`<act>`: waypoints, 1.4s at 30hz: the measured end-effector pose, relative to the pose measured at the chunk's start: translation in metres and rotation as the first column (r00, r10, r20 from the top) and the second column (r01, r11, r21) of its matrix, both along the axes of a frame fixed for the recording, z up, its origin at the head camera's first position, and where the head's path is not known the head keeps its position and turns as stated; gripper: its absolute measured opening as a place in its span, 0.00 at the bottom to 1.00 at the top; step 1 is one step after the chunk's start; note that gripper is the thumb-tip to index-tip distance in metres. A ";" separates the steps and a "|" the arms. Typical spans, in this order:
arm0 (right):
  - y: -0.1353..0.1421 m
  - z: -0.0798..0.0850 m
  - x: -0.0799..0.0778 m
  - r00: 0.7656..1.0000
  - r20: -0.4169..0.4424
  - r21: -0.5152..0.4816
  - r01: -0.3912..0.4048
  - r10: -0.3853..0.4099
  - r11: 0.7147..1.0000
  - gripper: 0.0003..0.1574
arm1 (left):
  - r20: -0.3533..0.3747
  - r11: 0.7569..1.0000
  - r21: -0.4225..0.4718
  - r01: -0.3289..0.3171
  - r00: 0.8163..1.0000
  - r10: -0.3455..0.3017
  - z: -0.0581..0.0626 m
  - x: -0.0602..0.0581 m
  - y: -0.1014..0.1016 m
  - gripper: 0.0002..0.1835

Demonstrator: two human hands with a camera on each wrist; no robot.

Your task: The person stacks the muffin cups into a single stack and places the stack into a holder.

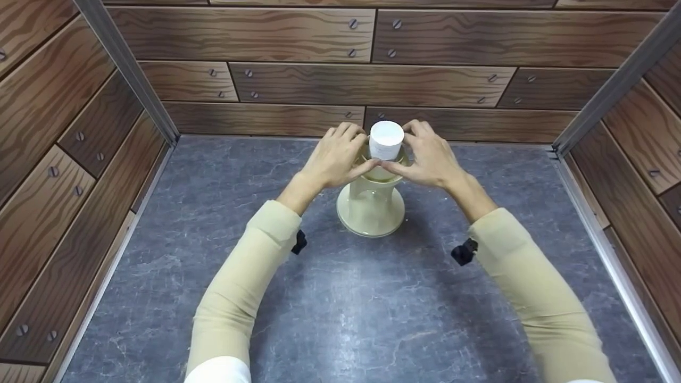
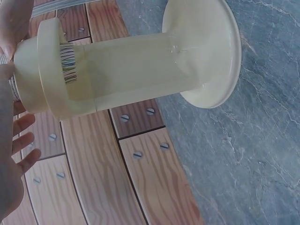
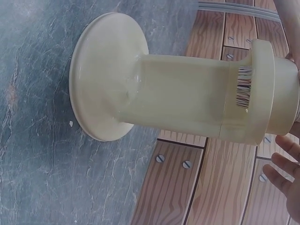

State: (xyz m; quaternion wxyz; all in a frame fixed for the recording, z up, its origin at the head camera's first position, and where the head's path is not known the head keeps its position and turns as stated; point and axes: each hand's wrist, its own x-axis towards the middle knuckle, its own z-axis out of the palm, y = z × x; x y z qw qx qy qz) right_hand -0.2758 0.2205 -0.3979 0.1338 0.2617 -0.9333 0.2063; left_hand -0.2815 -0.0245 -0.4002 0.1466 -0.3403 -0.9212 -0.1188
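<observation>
A cream pedestal stand (image 1: 370,210) rises from a wide round base to a broad collar. Out of its ring-shaped top stands a white cup-like cylinder (image 1: 387,139); its lower part is hidden by the ring and the thumbs. My left hand (image 1: 336,155) holds the cylinder from the left, my right hand (image 1: 427,158) from the right, thumbs meeting in front. In the left wrist view, a ribbed white edge (image 2: 15,89) shows beside the thumb. The other right-hand fingers (image 3: 280,177) spread loosely below the collar.
Thin coloured lines (image 3: 244,86) mark the column under the collar. The stand is on a dark marbled surface (image 1: 340,308), near the wood-patterned back wall (image 1: 298,82). Metal rails (image 1: 606,255) border the side walls. A black wrist camera (image 1: 464,251) sits below the right forearm.
</observation>
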 end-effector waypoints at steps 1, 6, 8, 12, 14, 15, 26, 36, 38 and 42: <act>0.000 0.000 0.000 1.000 0.003 0.001 -0.001 0.001 1.000 0.48 | 0.004 1.000 0.002 -0.001 1.000 0.001 0.000 0.000 0.000 0.33; -0.001 0.000 -0.001 1.000 0.018 0.004 -0.003 0.003 1.000 0.49 | 0.021 1.000 0.001 -0.005 1.000 0.005 0.000 -0.001 0.000 0.32; -0.001 0.000 -0.002 1.000 0.022 0.005 0.000 0.000 1.000 0.49 | 0.026 1.000 -0.002 -0.008 1.000 0.008 0.000 -0.002 0.000 0.32; -0.002 0.000 -0.003 0.999 0.031 0.005 0.008 -0.008 1.000 0.50 | 0.032 1.000 -0.013 -0.018 0.999 0.018 0.000 -0.003 -0.001 0.32; -0.002 0.000 -0.003 0.999 0.038 0.003 0.010 -0.010 1.000 0.50 | 0.039 1.000 -0.016 -0.021 0.999 0.022 -0.001 -0.003 -0.001 0.31; -0.002 0.000 -0.003 0.999 0.041 0.002 0.011 -0.011 1.000 0.51 | 0.041 1.000 -0.018 -0.023 0.999 0.024 -0.001 -0.003 -0.001 0.31; -0.004 0.000 -0.003 0.998 0.066 -0.004 0.019 -0.019 1.000 0.50 | 0.040 0.999 -0.019 -0.027 0.999 0.028 0.000 -0.004 -0.001 0.30; -0.004 0.000 -0.001 0.997 0.075 -0.074 0.034 -0.029 0.997 0.49 | 0.054 1.000 -0.015 -0.027 0.998 0.028 -0.001 -0.004 -0.003 0.31; -0.004 -0.001 -0.001 0.997 0.066 -0.084 0.033 -0.028 0.996 0.47 | 0.056 1.000 -0.009 -0.024 0.998 0.025 -0.001 -0.003 -0.004 0.30; -0.003 -0.002 0.000 0.999 0.050 -0.105 0.023 -0.018 0.994 0.44 | 0.056 1.000 0.004 -0.020 0.998 0.019 -0.001 -0.003 -0.005 0.31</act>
